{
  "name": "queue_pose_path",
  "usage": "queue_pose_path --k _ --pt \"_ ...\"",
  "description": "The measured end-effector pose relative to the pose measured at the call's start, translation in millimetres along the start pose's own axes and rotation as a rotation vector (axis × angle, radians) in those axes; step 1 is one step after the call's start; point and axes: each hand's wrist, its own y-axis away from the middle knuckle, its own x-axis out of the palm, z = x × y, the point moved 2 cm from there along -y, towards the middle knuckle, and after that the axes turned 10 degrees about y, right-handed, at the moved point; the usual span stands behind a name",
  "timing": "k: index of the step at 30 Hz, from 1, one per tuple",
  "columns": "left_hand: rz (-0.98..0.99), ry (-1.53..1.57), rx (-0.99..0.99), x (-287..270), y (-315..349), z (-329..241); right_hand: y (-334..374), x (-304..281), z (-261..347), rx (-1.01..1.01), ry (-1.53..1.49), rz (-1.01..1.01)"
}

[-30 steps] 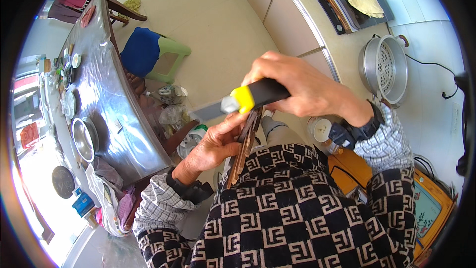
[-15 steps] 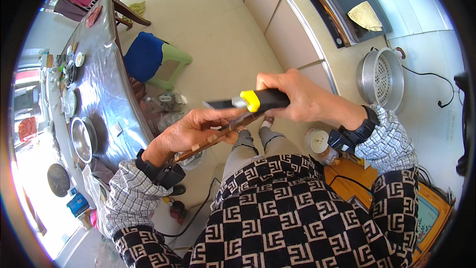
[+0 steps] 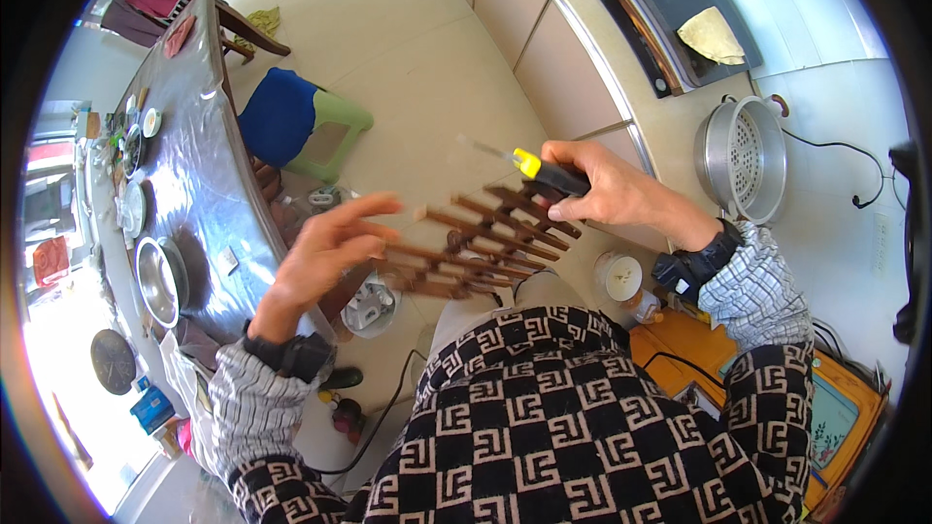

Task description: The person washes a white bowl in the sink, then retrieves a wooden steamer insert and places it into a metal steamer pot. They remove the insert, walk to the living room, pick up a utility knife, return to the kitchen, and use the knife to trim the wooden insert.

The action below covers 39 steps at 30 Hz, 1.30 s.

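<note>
My right hand is closed around a black-and-yellow-handled tool. Its narrow metal end points left and is smeared, so I cannot tell its exact kind. The same hand also pinches the right end of a brown wooden slatted rack, its parallel slats joined by cross pieces. The rack hangs tilted in front of my waist, with gaps showing between the slats. At its left end is my left hand, fingers stretched apart and blurred; whether a fingertip touches the wood is unclear.
A long table with a metal bowl runs along the left. A green stool with a blue cover stands beside it. On the right counter are a flatbread and a steamer pot. A white bucket sits below.
The rack has turned from edge-on to showing its slats. My left hand has come off it and opened, moving left. My right hand has moved slightly right with the tool.
</note>
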Motion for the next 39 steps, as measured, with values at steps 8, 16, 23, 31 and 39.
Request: queue_pose_path --k 8,16,23,31,39 --pt "-0.169 -0.216 0.284 50.2 -1.7 62.1 -27.4 52.4 -42.1 0.239 -0.346 -0.341" --pt "-0.474 -0.51 0.484 67.6 -32.2 77.8 -79.3 130.4 -0.4 0.204 -0.586 -0.376" --pt "-0.626 -0.225 0.429 20.5 -7.0 84.3 -116.7 164.7 46.8 -0.031 -0.372 -0.31" --pt "-0.77 0.211 0.445 -27.9 -12.8 87.6 -169.2 154.7 66.8 -0.074 -0.216 -0.146" --pt "-0.845 0.373 0.363 -79.0 0.9 40.5 -223.2 69.7 110.1 -0.161 0.106 -0.101"
